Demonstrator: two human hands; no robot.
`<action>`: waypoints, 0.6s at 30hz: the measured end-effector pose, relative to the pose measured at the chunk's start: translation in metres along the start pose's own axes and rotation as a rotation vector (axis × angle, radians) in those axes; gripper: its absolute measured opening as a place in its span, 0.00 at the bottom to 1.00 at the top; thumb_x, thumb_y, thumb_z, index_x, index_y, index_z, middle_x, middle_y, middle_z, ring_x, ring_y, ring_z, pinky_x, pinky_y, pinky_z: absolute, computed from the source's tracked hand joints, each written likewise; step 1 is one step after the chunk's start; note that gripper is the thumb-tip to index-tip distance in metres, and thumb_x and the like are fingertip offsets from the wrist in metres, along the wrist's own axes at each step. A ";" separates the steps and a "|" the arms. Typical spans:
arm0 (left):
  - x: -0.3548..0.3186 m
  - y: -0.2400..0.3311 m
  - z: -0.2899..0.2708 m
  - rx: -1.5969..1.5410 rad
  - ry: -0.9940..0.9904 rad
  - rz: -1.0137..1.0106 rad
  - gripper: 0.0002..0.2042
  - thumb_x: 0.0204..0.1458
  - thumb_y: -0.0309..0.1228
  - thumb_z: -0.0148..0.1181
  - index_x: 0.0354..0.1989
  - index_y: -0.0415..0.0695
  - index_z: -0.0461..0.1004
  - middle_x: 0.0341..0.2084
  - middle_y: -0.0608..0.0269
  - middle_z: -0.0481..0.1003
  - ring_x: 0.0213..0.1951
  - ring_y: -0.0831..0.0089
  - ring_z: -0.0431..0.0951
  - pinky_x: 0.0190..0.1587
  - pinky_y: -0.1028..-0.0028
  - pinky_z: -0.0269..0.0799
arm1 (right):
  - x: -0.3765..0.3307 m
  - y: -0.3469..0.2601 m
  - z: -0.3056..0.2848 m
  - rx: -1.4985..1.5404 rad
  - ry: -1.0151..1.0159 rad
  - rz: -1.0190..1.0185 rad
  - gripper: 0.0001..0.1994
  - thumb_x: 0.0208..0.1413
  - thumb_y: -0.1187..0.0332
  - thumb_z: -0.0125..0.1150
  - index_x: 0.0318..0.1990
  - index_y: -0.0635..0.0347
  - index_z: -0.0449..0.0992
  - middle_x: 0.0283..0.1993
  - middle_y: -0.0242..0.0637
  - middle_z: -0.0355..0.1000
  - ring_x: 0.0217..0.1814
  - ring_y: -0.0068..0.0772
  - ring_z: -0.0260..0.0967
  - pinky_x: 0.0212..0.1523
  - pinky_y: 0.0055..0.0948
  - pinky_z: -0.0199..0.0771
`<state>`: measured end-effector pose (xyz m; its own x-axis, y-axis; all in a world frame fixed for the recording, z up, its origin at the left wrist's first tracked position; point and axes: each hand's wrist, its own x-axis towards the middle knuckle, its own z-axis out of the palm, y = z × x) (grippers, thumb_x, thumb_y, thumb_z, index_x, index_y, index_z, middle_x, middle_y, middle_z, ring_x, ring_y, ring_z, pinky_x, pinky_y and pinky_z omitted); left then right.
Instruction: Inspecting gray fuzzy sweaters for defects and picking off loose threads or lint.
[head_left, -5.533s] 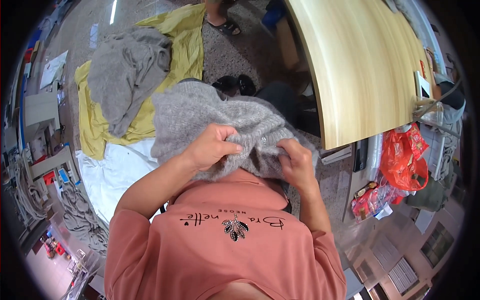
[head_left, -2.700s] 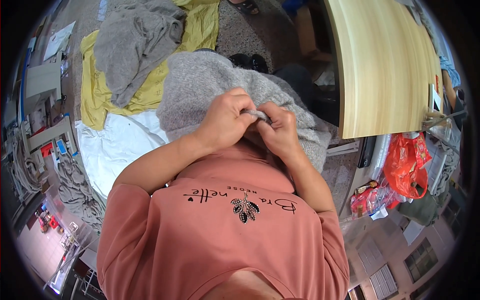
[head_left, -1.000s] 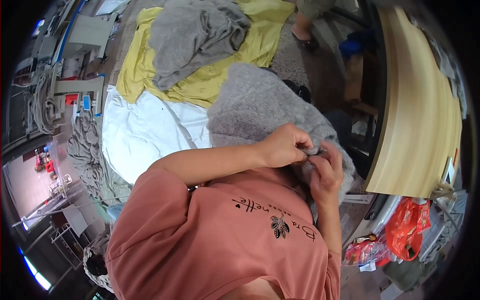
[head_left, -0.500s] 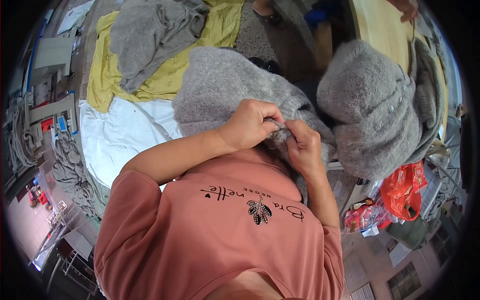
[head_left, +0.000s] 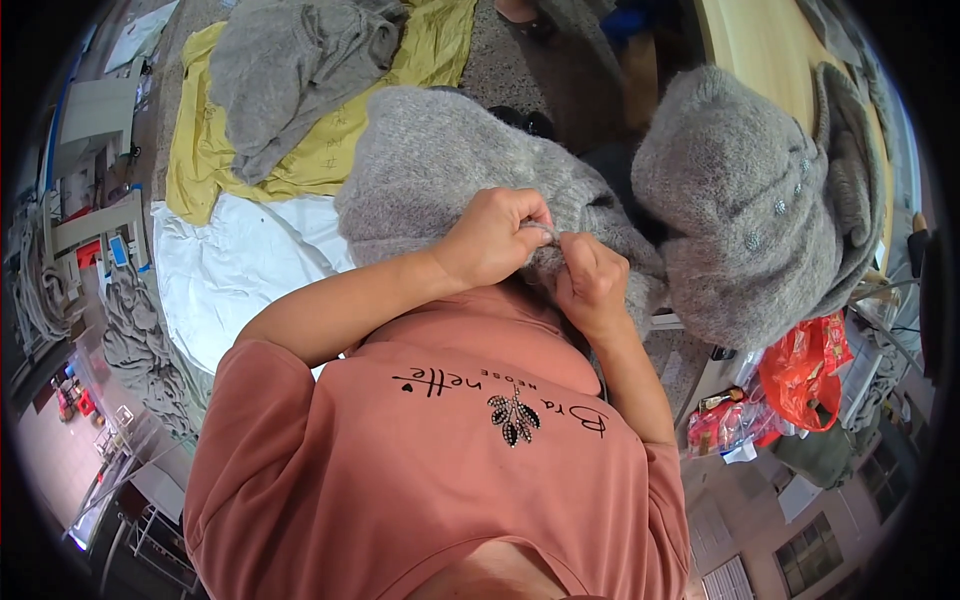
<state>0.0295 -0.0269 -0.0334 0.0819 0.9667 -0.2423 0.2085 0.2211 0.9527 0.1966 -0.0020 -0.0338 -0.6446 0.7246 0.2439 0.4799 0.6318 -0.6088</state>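
Note:
A grey fuzzy knit sweater (head_left: 440,150) lies bunched across my lap, its far end spreading away to the left. Both hands meet at its near edge, close to my chest. My left hand (head_left: 497,235) pinches a bit of the grey knit between thumb and fingers. Just right of it, my right hand (head_left: 592,278) has its fingers curled closed on the same piece. Whether a small tool or loose yarn is between the fingertips is too fine to make out.
To the right, another grey knit garment (head_left: 735,200) with shiny decorations hangs over a wooden table (head_left: 745,45). Grey knitwear (head_left: 300,80) lies on a yellow sheet (head_left: 195,150) at far left, beside a white sheet (head_left: 245,270). A red plastic bag (head_left: 805,375) sits at right.
My hands remain together on the knit, with small shifts of the fingers. The whole view has moved slightly. Another person's hand at the upper right is out of view now.

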 end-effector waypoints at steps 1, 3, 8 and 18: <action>0.000 0.000 0.000 -0.001 0.000 0.000 0.03 0.41 0.21 0.56 0.24 0.36 0.70 0.17 0.64 0.70 0.23 0.82 0.66 0.26 0.79 0.63 | 0.000 0.000 0.001 0.010 -0.002 0.026 0.10 0.30 0.81 0.52 0.26 0.59 0.67 0.18 0.37 0.60 0.18 0.39 0.62 0.17 0.33 0.62; 0.000 -0.001 0.000 0.006 0.011 -0.042 0.03 0.41 0.22 0.56 0.25 0.36 0.70 0.17 0.62 0.70 0.22 0.81 0.66 0.25 0.77 0.64 | 0.000 -0.001 0.003 0.012 -0.003 0.054 0.10 0.30 0.81 0.51 0.26 0.59 0.67 0.19 0.37 0.61 0.18 0.40 0.63 0.18 0.33 0.63; -0.002 0.000 0.011 0.027 0.220 0.095 0.03 0.40 0.23 0.56 0.22 0.38 0.70 0.16 0.51 0.71 0.19 0.61 0.72 0.24 0.68 0.66 | 0.002 0.002 0.008 0.205 0.023 0.189 0.10 0.31 0.81 0.49 0.26 0.60 0.67 0.20 0.39 0.63 0.20 0.42 0.64 0.19 0.34 0.64; 0.004 -0.009 0.024 0.179 0.399 0.248 0.04 0.40 0.23 0.56 0.22 0.40 0.67 0.19 0.53 0.70 0.21 0.56 0.71 0.23 0.65 0.66 | 0.005 -0.002 0.014 0.082 0.084 0.215 0.08 0.30 0.82 0.47 0.24 0.62 0.66 0.19 0.43 0.62 0.19 0.45 0.63 0.19 0.34 0.62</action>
<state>0.0512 -0.0283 -0.0476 -0.2216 0.9689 0.1099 0.3967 -0.0133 0.9178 0.1844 -0.0036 -0.0424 -0.4793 0.8626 0.1617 0.5484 0.4382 -0.7122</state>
